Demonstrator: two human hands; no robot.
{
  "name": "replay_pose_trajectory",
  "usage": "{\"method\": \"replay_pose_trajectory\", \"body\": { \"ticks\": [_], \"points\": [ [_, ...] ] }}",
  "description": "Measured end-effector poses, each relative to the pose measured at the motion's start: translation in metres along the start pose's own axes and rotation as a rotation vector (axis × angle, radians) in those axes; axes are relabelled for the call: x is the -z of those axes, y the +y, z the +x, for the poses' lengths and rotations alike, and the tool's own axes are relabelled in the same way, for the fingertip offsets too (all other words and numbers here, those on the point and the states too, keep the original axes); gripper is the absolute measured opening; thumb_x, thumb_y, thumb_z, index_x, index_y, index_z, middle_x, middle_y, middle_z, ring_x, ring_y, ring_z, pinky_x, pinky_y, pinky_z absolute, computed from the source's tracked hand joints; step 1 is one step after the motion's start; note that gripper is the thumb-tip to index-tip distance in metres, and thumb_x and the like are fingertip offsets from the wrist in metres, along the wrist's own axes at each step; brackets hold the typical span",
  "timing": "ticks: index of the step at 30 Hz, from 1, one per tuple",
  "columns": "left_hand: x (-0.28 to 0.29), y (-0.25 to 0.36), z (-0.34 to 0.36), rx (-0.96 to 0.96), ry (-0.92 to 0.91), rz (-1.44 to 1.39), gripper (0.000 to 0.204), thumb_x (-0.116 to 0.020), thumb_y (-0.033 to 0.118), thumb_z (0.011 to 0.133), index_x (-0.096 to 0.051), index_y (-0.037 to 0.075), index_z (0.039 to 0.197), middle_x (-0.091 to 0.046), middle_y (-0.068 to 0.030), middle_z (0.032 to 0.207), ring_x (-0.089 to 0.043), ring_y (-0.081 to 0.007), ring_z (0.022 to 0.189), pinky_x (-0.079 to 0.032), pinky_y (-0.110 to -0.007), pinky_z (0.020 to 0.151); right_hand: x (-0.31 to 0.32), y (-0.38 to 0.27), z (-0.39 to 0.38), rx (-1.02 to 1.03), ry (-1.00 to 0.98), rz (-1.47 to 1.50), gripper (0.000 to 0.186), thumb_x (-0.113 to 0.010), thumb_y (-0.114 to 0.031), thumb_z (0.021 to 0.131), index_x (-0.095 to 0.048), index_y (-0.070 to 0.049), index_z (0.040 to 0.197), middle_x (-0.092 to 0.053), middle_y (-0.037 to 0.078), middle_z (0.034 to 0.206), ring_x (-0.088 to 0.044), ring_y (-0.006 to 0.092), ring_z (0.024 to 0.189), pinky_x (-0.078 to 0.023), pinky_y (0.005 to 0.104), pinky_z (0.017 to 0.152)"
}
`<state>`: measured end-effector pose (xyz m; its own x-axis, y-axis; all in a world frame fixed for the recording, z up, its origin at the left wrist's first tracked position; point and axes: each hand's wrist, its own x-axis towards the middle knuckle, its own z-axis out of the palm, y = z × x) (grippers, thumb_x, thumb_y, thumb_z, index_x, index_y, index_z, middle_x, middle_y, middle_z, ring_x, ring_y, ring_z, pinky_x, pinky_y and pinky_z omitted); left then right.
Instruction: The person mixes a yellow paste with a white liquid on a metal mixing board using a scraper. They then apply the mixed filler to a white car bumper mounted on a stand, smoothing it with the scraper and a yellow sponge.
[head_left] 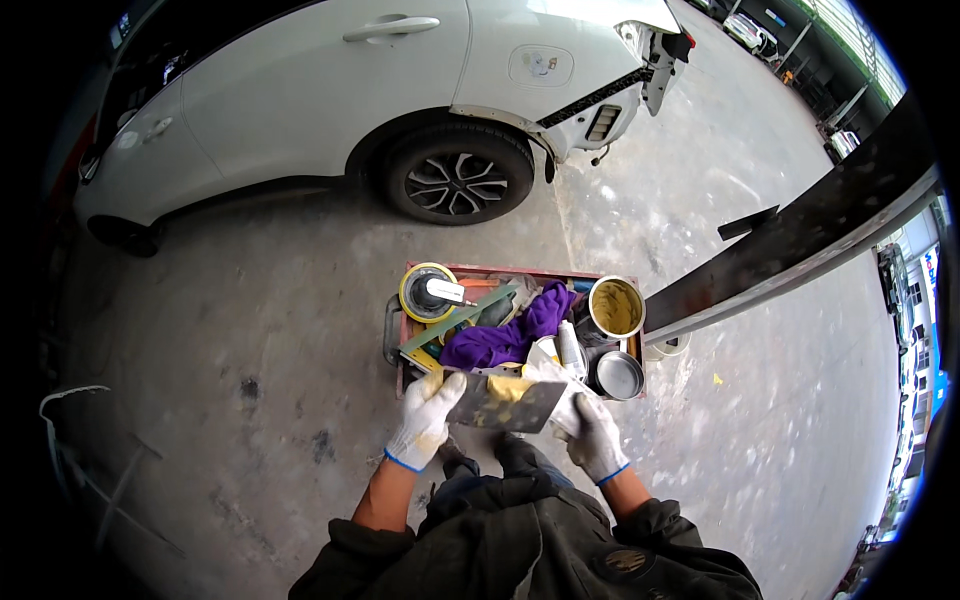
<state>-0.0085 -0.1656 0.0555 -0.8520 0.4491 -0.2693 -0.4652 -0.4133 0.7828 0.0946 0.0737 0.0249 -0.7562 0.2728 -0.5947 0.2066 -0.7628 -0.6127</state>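
In white work gloves with blue cuffs, both my hands are held in front of me, above the near side of a tool cart. My left hand (424,422) is closed on the left end of a dark flat putty board (502,408). A lump of yellow putty (508,388) sits along the board's far edge, and smears mark its face. My right hand (597,438) is closed on a crumpled white sheet (567,400), paper or cloth, beside the board's right end. Whether its fingers also touch the board I cannot tell.
The red-framed cart (640,375) carries a round sander (428,291), purple cloth (510,335), a green strip (458,318), an open can of yellow putty (616,306) and a grey tin (619,375). Beyond stands a white car (300,90), its rear partly stripped. A dark post (800,225) rises right.
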Motion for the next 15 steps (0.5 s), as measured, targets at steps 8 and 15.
{"method": "replay_pose_trajectory", "body": {
  "ticks": [8,15],
  "points": [
    [-0.001,-0.077,-0.037,0.149,0.23,-0.133,0.022,-0.054,0.016,0.102,-0.062,0.001,0.116,-0.066,-0.0038,0.109,-0.063,-0.0105,0.099,-0.051,-0.026,0.091,0.049,0.074,0.035,-0.075,-0.646,-0.733,0.034,-0.05,-0.014,0.099,-0.055,0.002,0.129,-0.068,0.011,0.114,-0.065,0.023,0.106,-0.055,0.036,0.091],
    [0.015,-0.07,-0.046,0.001,0.548,-0.066,0.013,-0.059,0.016,0.099,-0.063,0.007,0.107,-0.066,-0.0031,0.105,-0.064,-0.0125,0.097,-0.053,-0.029,0.086,0.101,-0.016,0.117,0.131,-0.043,-1.218,0.039,-0.068,-0.031,0.09,-0.069,-0.004,0.119,-0.073,0.014,0.106,-0.071,0.0229,0.096,-0.053,0.0329,0.088]
  ]
}}
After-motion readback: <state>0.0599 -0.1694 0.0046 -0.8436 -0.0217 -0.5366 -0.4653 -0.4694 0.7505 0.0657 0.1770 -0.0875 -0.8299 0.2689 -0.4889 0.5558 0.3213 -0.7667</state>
